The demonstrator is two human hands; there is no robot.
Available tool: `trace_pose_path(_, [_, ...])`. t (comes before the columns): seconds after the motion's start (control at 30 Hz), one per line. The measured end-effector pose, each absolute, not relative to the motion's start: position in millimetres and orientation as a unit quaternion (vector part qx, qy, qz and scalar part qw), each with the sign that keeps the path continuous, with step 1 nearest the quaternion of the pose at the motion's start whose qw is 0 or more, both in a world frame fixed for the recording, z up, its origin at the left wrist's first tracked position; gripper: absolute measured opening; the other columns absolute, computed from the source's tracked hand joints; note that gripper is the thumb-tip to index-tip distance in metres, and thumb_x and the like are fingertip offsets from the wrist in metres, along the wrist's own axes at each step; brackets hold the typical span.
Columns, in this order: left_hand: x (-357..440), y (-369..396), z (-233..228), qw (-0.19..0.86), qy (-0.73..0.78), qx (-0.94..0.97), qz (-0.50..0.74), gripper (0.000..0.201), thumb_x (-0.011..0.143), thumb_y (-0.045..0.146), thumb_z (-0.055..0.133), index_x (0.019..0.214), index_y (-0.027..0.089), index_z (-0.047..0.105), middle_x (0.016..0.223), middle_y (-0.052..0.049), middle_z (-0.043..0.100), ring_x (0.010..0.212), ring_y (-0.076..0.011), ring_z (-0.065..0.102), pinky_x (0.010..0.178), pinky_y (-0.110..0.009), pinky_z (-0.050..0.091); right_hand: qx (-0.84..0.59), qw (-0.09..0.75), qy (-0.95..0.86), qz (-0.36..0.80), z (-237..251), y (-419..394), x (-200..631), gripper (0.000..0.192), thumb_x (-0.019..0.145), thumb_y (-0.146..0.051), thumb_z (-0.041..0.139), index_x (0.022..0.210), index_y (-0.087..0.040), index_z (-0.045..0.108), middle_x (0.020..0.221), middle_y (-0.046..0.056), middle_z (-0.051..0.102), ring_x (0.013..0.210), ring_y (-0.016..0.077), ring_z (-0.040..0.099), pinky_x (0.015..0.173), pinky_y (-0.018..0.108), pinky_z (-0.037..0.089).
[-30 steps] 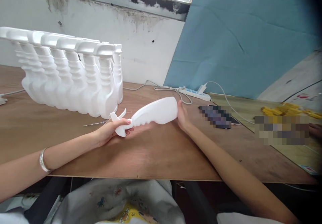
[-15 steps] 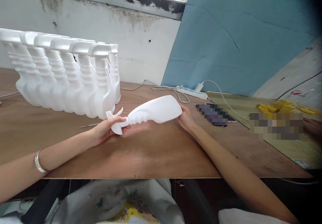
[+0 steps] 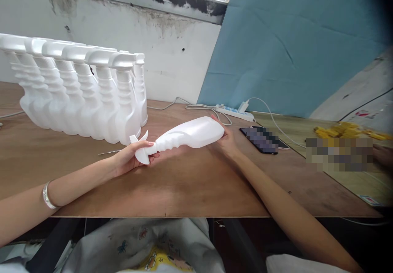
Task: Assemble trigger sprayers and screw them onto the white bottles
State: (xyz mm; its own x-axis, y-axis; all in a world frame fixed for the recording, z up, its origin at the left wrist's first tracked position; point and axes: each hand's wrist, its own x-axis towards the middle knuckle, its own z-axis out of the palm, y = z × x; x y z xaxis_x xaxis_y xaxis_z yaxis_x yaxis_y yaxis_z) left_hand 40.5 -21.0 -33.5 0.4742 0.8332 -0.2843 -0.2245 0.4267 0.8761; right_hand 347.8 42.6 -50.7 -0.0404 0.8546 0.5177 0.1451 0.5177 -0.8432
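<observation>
A white spray bottle (image 3: 192,133) lies sideways between my two hands, above the tabletop. My left hand (image 3: 130,155) is wrapped round its trigger head and neck at the left end. The trigger sticks up past my thumb. At the bottle's base, my right hand (image 3: 225,142) grips from behind, its fingers mostly hidden by the bottle. Behind my left hand stand several white spray bottles (image 3: 89,97) upright in close rows. A thin metal tool (image 3: 109,152) lies on the table beside my left hand, partly hidden.
Two phones (image 3: 259,140) lie right of my right hand. A power strip (image 3: 236,112) with a plugged charger and cables sits by the wall. Yellow pieces (image 3: 340,131) and another person's hand (image 3: 382,156) are at far right. The table's front edge (image 3: 166,216) runs before me.
The held bottle has rolled slightly about its length, and more of its broad side shows. My right hand has shifted a little at the base; the left hand keeps its grip.
</observation>
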Motion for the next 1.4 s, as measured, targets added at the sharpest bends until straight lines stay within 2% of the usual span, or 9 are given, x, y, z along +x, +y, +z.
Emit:
trace_pose_path(0.23, [40.6,-21.6,-33.6,0.750,0.386,0.410,0.349,0.024,0.076,0.030,0.058,0.088,0.010,0.062,0.075,-0.007,0.058,0.060,-0.0110,0.051,0.057,-0.020,0.046,-0.363,0.582,-0.656,0.315,-52.1,42.3,348.2,0.059,0.058,-0.017,0.071,0.114,-0.027,0.055,0.130,0.002,0.046,0.119,0.0196,0.043,0.099,0.028,0.033])
trace_pose_path(0.53, [41.7,-24.5,-32.9,0.746,0.400,0.410,0.339,0.027,0.075,0.031,0.060,0.089,0.009,0.062,0.075,-0.007,0.058,0.064,-0.0124,0.052,0.060,-0.021,0.045,-0.363,0.536,-0.664,0.375,-55.0,44.9,352.5,0.067,0.059,-0.026,0.072,0.121,-0.028,0.047,0.124,0.002,0.052,0.115,0.0218,0.046,0.091,0.033,0.044])
trace_pose_path(0.73, [44.0,-26.6,-32.0,0.722,0.424,0.437,0.329,0.030,0.072,0.033,0.062,0.091,0.009,0.061,0.075,-0.007,0.061,0.063,-0.0122,0.052,0.063,-0.022,0.044,-0.385,0.538,-0.671,0.333,-61.4,52.9,356.7,0.054,0.060,-0.038,0.071,0.110,-0.025,0.054,0.116,0.004,0.057,0.113,0.0221,0.047,0.085,0.031,0.047])
trace_pose_path(0.93, [45.8,-28.4,-31.5,0.716,0.426,0.443,0.329,0.030,0.070,0.035,0.063,0.087,0.010,0.062,0.075,-0.006,0.062,0.063,-0.0123,0.052,0.066,-0.024,0.044,-0.429,0.552,-0.656,0.282,-65.6,58.1,357.7,0.058,0.055,-0.054,0.069,0.100,-0.020,0.055,0.102,0.008,0.062,0.094,0.0230,0.057,0.076,0.033,0.049])
trace_pose_path(1.13, [45.0,-28.8,-32.7,0.709,0.426,0.455,0.330,0.030,0.072,0.036,0.062,0.090,0.011,0.062,0.074,-0.005,0.062,0.065,-0.0132,0.054,0.066,-0.024,0.044,-0.423,0.557,-0.657,0.281,-63.7,52.3,354.0,0.059,0.060,-0.060,0.061,0.101,-0.019,0.053,0.106,0.009,0.060,0.097,0.0233,0.056,0.081,0.035,0.047])
trace_pose_path(1.27, [46.2,-29.7,-32.1,0.697,0.429,0.473,0.327,0.026,0.072,0.036,0.061,0.082,0.012,0.064,0.074,-0.005,0.062,0.065,-0.0132,0.054,0.066,-0.024,0.044,-0.447,0.534,-0.657,0.287,-63.7,48.2,351.0,0.057,0.064,-0.062,0.056,0.101,-0.019,0.053,0.101,0.007,0.061,0.093,0.0233,0.056,0.081,0.037,0.046])
trace_pose_path(1.4, [47.7,-31.8,-30.9,0.658,0.439,0.511,0.337,0.023,0.071,0.036,0.062,0.071,0.013,0.063,0.072,-0.005,0.062,0.065,-0.0133,0.054,0.062,-0.022,0.044,-0.468,0.510,-0.649,0.316,-66.3,47.0,350.9,0.051,0.068,-0.062,0.052,0.096,-0.020,0.055,0.096,0.006,0.063,0.087,0.0231,0.058,0.075,0.037,0.049])
